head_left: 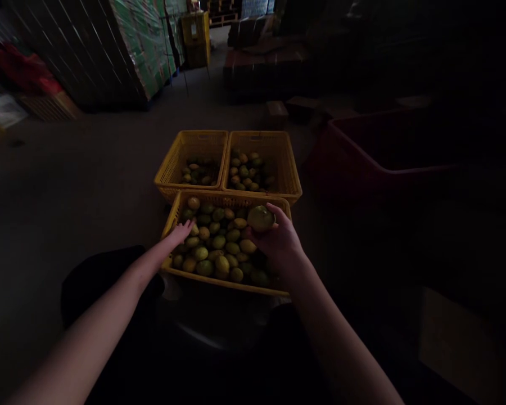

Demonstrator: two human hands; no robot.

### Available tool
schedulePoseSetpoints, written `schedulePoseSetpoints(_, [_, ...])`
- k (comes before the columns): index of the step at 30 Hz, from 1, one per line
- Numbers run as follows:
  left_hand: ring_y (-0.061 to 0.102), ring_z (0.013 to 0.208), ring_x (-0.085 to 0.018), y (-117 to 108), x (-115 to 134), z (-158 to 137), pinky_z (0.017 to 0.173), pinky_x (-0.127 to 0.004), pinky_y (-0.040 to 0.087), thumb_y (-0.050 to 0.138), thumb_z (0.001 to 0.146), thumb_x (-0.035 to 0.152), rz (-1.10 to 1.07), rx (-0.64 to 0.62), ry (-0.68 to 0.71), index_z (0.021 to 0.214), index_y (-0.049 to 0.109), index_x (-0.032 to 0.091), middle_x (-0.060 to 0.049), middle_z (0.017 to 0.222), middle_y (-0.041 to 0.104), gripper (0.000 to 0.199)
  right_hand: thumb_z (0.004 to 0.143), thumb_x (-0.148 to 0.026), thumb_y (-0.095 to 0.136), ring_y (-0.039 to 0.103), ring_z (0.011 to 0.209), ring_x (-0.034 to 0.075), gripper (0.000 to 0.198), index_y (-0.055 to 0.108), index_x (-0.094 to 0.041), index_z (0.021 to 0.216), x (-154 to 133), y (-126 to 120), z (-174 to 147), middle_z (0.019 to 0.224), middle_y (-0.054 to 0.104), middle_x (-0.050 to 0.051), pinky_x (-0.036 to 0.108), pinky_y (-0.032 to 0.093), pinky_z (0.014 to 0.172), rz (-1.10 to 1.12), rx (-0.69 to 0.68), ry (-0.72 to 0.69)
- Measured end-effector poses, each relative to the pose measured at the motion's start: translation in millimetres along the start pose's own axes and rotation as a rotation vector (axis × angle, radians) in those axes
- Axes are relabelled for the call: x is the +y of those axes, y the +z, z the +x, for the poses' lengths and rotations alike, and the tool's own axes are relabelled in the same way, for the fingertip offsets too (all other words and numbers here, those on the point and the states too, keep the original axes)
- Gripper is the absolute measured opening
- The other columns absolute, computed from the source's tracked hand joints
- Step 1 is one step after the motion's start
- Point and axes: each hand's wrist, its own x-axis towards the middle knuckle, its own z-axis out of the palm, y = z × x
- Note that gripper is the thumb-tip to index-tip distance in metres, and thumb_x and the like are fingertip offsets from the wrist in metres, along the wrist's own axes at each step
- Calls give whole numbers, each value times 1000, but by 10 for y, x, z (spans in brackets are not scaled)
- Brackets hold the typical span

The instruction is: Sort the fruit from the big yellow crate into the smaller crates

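Note:
My right hand point(284, 239) is closed around a round green fruit point(261, 218), raised above the right side of the near yellow crate point(225, 284). The thumb and fingers are on the fruit's right and lower sides. In that crate lie many oval green and yellow fruits point(219, 242). Over its left side reaches my left hand point(182, 230), fingers stretched forward close to a pale yellow fruit point(194, 230). No fruit shows inside the left hand; whether its fingertips touch one I cannot tell.
Behind stand two more yellow crates, a left one point(164, 169) and a right one point(294, 174), each partly filled with similar fruit. A large dark red bin point(354, 152) is at the right. Plastic-wrapped stacks point(145, 45) and a yellow box point(196, 39) stand farther back. The light is dim.

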Motion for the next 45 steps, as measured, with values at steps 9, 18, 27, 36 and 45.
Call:
schedulePoseSetpoints(9, [65, 106, -29, -452, -36, -184, 93, -41, 50, 70, 77, 35, -610, 122, -48, 117, 63, 15, -14, 110, 70, 46, 82, -34, 63, 61, 55, 15, 14, 59, -21, 81, 4, 28, -53, 61, 64, -2, 25, 52, 49, -16, -50, -30])
schedulePoseSetpoints(18, [67, 75, -17, -1678, 287, -914, 70, -31, 56, 45, 80, 76, -2187, 59, 250, 102, 67, 18, -10, 98, 72, 65, 74, -38, 69, 52, 38, 10, 21, 61, -19, 73, -53, 207, -225, 54, 62, -3, 18, 32, 30, -119, -218, -227])
schedulePoseSetpoints(27, [68, 73, -14, -1765, 580, -1086, 67, -27, 57, 49, 90, 40, -2814, 7, -44, 83, 64, 16, -4, 75, 68, 30, 71, -44, 69, 52, 41, 13, 25, 66, -20, 76, 241, 422, -53, 60, 66, -1, 22, 40, 33, -292, -261, -270])
schedulePoseSetpoints(36, [69, 73, -19, -1868, 1018, -1000, 72, -29, 53, 56, 73, 30, -2353, 611, 114, 61, 66, 16, -3, 63, 67, 21, 76, -41, 58, 62, 76, 16, 21, 68, -23, 71, 491, 570, 58, 74, 69, -1, 26, 51, 69, -308, -224, -766])
schedulePoseSetpoints(45, [68, 99, -27, -1819, 1248, -1002, 87, -35, 53, 61, 65, 32, -2388, 342, 246, 59, 66, 19, -6, 79, 74, 15, 83, -39, 56, 56, 75, 14, 22, 68, -22, 74, 552, 522, 37, 74, 64, -3, 24, 44, 73, -458, 30, -1127])
